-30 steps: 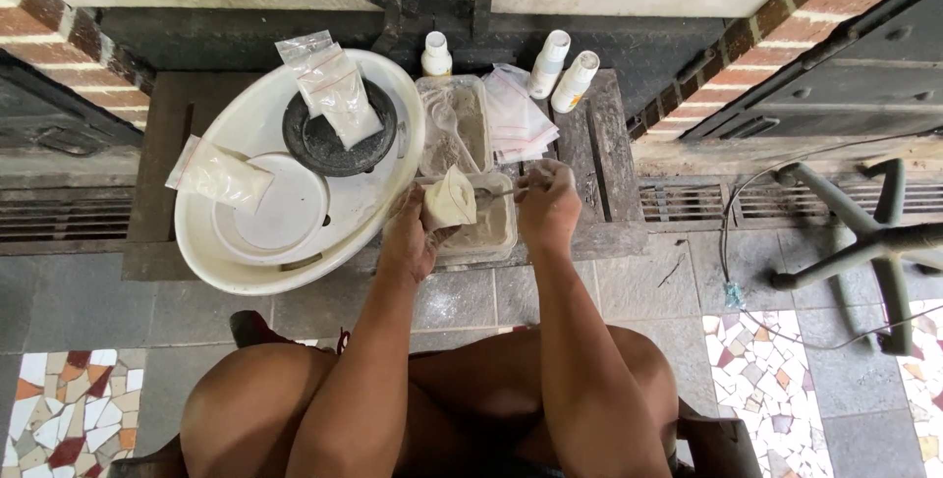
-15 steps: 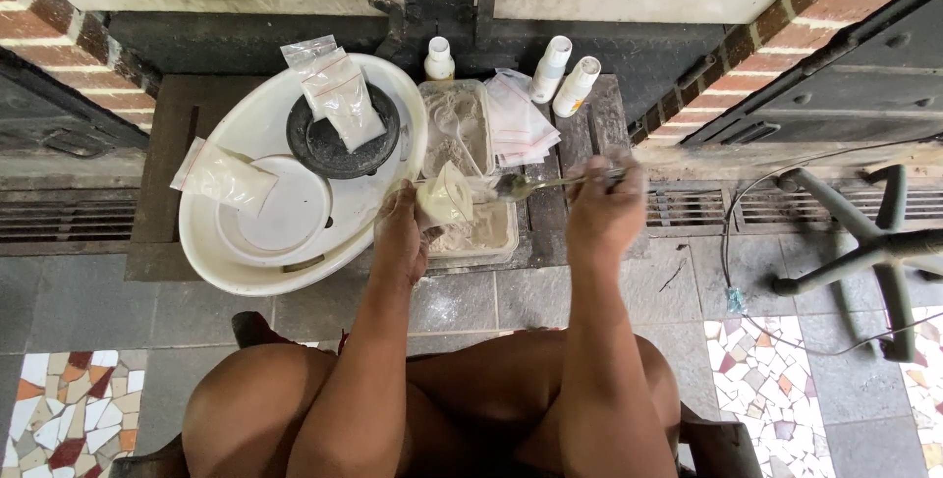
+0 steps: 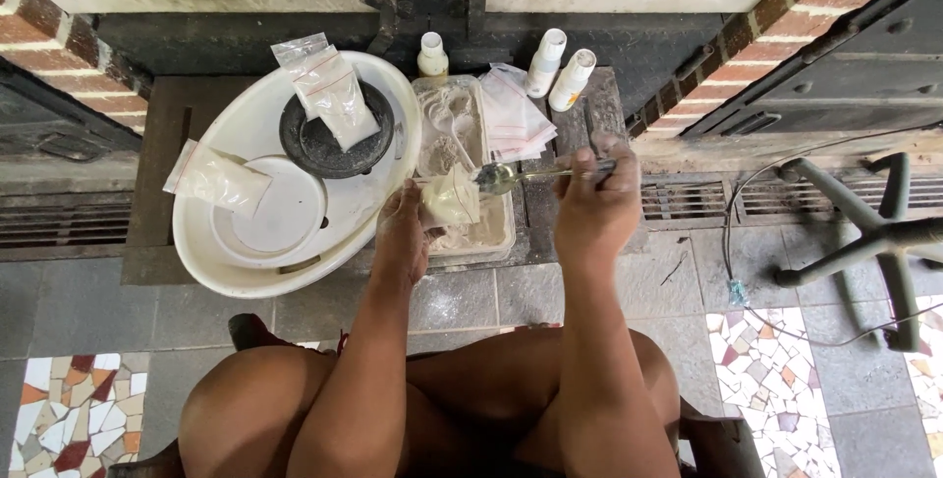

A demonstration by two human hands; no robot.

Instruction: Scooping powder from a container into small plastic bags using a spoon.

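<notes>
My left hand (image 3: 401,232) holds a small clear plastic bag (image 3: 450,199) partly filled with pale powder, over a rectangular container of powder (image 3: 462,159). My right hand (image 3: 594,205) grips a metal spoon (image 3: 511,176) by its handle, level, with its bowl right at the bag's mouth. Both hands are dusted with powder.
A large white basin (image 3: 295,178) on the left holds a white plate, a black round dish (image 3: 336,134) and two filled powder bags (image 3: 218,178). Three small white bottles (image 3: 550,65) and a stack of empty bags (image 3: 516,114) lie behind. A chair base (image 3: 864,232) stands right.
My right hand has drawn away to the right from the bag, then brought the spoon's bowl level at the bag's mouth. The left hand keeps the bag in place.
</notes>
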